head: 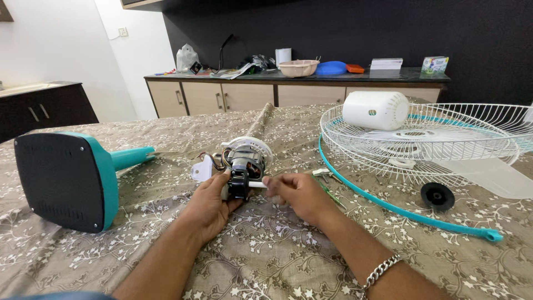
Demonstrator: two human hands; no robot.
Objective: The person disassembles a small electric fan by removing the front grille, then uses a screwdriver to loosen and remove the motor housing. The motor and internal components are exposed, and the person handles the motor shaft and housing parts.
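Observation:
A fan motor [244, 164], black with copper windings and a white front plate, lies on the patterned cloth [266, 255] in the middle. My left hand [210, 204] grips the motor's black rear part from the left. My right hand [297, 194] pinches a thin white rod [256, 184] that sticks out of the motor toward the right. A white bracket [201, 169] hangs off the motor's left side by coloured wires.
A teal fan base [66, 180] with a black underside lies at left. At right sit a white wire grill [422, 139], a white motor cover [375, 110], a teal rim ring [400, 210], a black knob [437, 195] and a translucent blade [488, 175]. A cluttered sideboard [288, 89] stands behind.

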